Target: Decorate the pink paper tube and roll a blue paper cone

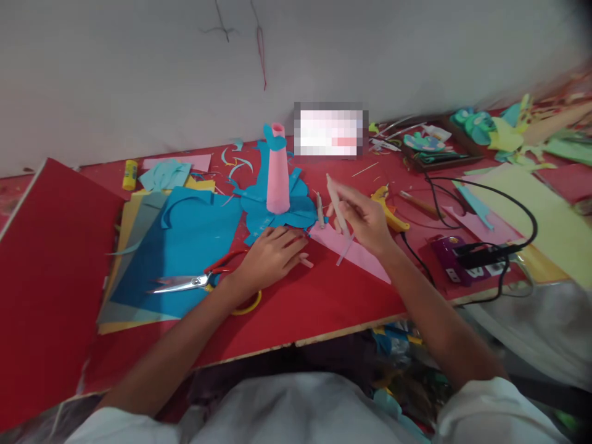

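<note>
My left hand (277, 256) lies palm down with its fingers stretched out, at the front edge of a blue petal-shaped paper base (298, 209). A pink paper cone (278, 179) with a blue paper piece near its top stands upright on that base. My right hand (365, 219) is closed around a pale slim stick (339, 206), tilted with its tip up; its exact kind is unclear. Another pale stick (320, 209) lies between my hands. Below my right hand are a narrow translucent strip (345, 251) and a pink paper sheet (365, 256).
Scissors (194, 282) lie on blue sheets (208, 228) by my left forearm. A glue stick (130, 175) stands at the back left. On the right are a yellow glue gun (391, 213), a purple box (456, 259) with black cables, and a dark tray (444, 161) of paper pieces.
</note>
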Motion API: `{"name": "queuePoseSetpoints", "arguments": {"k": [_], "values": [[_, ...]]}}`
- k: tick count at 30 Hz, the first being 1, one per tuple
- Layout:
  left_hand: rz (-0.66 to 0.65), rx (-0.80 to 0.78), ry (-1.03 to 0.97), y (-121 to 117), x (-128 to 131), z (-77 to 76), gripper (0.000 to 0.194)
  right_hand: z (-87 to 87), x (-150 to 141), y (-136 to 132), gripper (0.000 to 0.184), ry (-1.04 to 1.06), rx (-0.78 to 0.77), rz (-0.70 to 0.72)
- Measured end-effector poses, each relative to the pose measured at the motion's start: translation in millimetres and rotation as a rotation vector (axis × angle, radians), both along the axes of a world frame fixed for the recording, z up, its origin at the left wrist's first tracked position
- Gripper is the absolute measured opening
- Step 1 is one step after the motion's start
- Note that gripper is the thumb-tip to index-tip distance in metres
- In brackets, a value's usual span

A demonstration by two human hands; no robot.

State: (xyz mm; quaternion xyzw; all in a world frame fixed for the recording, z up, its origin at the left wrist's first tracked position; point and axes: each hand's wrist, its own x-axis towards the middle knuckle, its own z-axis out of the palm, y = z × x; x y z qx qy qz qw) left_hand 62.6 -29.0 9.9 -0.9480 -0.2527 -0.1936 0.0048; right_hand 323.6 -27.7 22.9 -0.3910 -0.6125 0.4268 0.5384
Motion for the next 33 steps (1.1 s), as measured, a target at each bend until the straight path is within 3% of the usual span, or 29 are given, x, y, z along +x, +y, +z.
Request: {"name": "queuePoseSetpoints", "arguments": {"k": [6,13,21,33], "values": [[-0.059,-0.038,0.094,-4.3,12.3,-5.7,0.046,-30.1,3.1,-0.2,0.03,0.138,-0.052,0.017],[-0.029,-0.095,0.109,-4.5,10.5,-6.4,0.044,-44.3,-0.6,2.5,0.034,-0.109,0.002,-0.059],[-0.019,-0.096,0.084,-6.1,10.8,-5.9,0.039,-44.1,-1.0,1.7,0.013,-0.338,-0.012,-0.076],[-0.032,-0.097,0.077,-5.6,10.9,-6.5,0.039,-46.1,0.3,4.3,0.022,-0.361,0.027,-0.06]]}}
